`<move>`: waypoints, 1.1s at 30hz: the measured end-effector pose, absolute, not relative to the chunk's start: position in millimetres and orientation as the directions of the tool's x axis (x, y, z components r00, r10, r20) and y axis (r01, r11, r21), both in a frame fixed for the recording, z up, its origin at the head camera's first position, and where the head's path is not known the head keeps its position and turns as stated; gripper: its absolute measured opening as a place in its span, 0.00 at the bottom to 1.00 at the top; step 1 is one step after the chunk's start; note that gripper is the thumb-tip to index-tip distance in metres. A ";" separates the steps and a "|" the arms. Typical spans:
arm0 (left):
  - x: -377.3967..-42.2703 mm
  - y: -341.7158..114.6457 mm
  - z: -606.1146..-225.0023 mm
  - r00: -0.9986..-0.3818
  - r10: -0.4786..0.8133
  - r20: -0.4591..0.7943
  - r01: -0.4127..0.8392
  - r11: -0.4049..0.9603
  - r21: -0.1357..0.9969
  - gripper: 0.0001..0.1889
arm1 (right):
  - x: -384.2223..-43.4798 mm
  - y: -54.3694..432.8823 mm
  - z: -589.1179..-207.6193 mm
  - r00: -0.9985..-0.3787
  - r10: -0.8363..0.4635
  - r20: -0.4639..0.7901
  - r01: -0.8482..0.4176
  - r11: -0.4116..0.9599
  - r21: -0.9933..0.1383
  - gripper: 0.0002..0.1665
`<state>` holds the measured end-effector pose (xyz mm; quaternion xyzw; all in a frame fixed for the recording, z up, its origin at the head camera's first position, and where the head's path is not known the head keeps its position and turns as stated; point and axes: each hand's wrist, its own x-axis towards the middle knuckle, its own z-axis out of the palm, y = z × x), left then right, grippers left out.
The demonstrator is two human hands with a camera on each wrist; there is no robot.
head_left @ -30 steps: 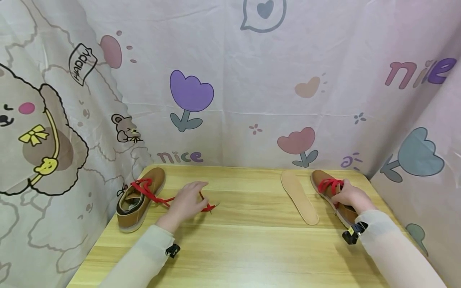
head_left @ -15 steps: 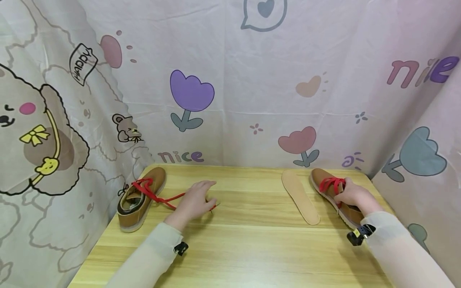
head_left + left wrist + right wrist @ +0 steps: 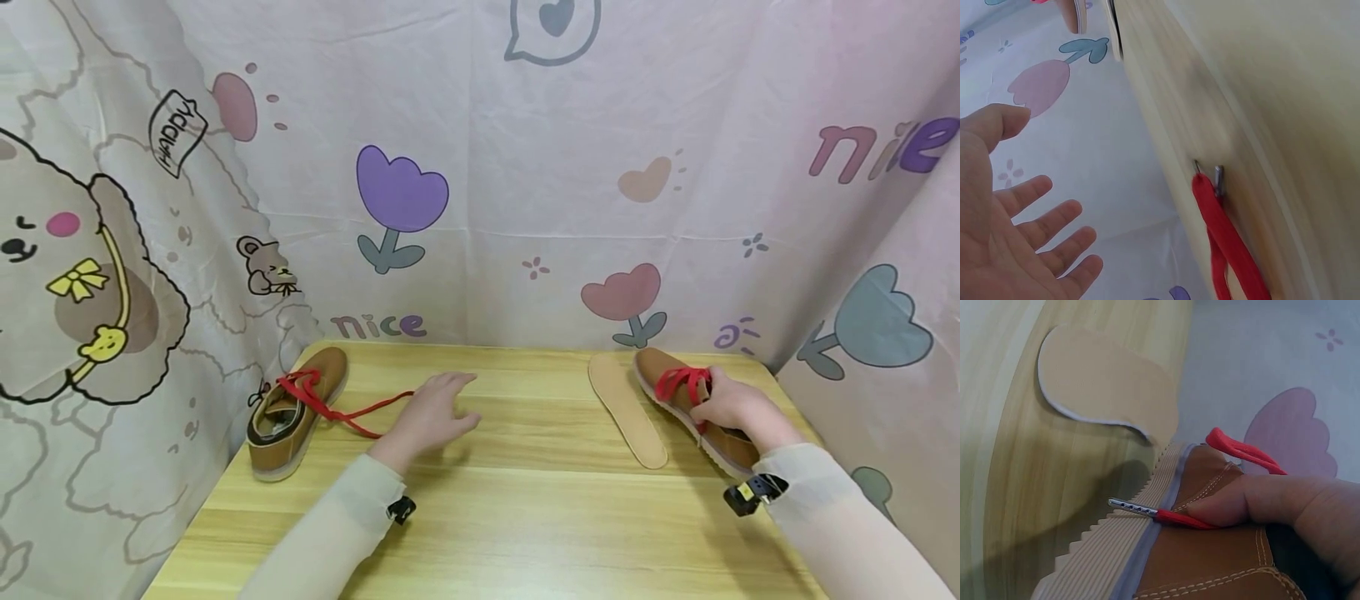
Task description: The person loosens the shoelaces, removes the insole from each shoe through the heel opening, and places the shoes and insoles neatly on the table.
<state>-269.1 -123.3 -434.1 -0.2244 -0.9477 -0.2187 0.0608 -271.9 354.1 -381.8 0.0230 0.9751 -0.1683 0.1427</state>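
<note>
At the table's left side stands a brown shoe, its red lace trailing right across the wood. Over the lace's end hovers my left hand, fingers spread and holding nothing; in the left wrist view the metal-tipped lace ends lie apart from the fingers. My right hand grips the other brown shoe near its collar, hiding part of the opening. In the right wrist view the thumb presses on that shoe's upper, over a red lace with a metal tip.
A flat tan insole lies just left of the right-hand shoe. The wooden table ends at a printed curtain behind and at both sides.
My left hand has moved right, off the lace end it was over, with its fingers opening out. The right-hand shoe has shifted slightly left toward the insole in my right hand's grip.
</note>
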 end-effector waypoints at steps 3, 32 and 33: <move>-269.4 -117.4 -432.9 -0.886 0.409 0.217 0.463 0.802 0.377 0.36 | -271.1 348.6 -380.7 -0.960 -0.017 -0.279 0.071 0.950 -0.303 0.45; -277.9 -65.8 -431.2 -0.850 0.492 0.189 0.527 0.782 0.334 0.39 | -252.4 275.3 -372.4 -0.967 -0.165 -0.193 -0.101 0.948 -0.302 0.43; -278.7 -64.3 -430.5 -0.847 0.497 0.190 0.531 0.779 0.333 0.39 | -251.9 273.5 -372.2 -0.968 -0.170 -0.187 -0.108 0.947 -0.302 0.43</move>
